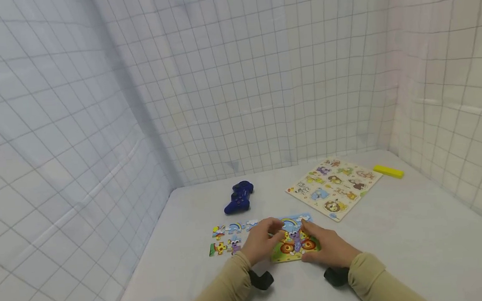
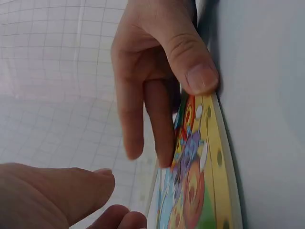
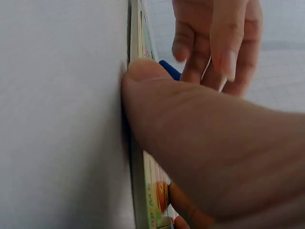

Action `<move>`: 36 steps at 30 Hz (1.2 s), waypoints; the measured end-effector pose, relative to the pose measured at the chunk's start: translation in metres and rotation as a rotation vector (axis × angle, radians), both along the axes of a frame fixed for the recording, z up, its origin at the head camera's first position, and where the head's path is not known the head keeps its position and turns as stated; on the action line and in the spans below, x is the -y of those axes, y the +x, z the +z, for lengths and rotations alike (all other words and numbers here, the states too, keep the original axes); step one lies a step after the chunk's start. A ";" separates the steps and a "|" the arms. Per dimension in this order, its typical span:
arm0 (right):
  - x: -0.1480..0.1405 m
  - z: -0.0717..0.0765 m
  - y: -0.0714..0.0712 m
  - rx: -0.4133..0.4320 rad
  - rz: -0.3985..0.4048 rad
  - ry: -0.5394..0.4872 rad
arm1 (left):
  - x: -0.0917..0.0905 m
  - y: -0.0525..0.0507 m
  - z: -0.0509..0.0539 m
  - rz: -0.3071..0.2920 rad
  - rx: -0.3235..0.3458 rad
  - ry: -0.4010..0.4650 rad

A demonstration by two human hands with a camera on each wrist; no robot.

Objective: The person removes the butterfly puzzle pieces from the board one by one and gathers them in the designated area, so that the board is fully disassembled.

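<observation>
As R hand point(image 1: 329, 246) holds puzzle bd point(image 1: 297, 244), loose pcs point(image 1: 219, 248) outside, nearby

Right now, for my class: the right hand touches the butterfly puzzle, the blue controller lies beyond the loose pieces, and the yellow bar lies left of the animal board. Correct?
Not quite: the head view shows the yellow bar lying right of the animal board, not left. The right hand touches the butterfly puzzle, and the blue controller lies beyond the loose pieces.
</observation>
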State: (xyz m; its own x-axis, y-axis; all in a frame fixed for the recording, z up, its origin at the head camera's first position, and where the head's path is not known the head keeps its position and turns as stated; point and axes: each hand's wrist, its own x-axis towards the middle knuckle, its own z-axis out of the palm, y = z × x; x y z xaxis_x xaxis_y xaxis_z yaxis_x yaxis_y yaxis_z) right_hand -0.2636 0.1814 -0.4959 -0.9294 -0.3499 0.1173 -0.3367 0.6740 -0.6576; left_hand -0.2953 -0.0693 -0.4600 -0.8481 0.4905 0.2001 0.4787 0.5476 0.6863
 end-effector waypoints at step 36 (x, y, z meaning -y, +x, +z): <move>-0.016 -0.001 -0.001 -0.088 0.007 0.053 | -0.049 -0.011 -0.032 0.057 -0.066 -0.038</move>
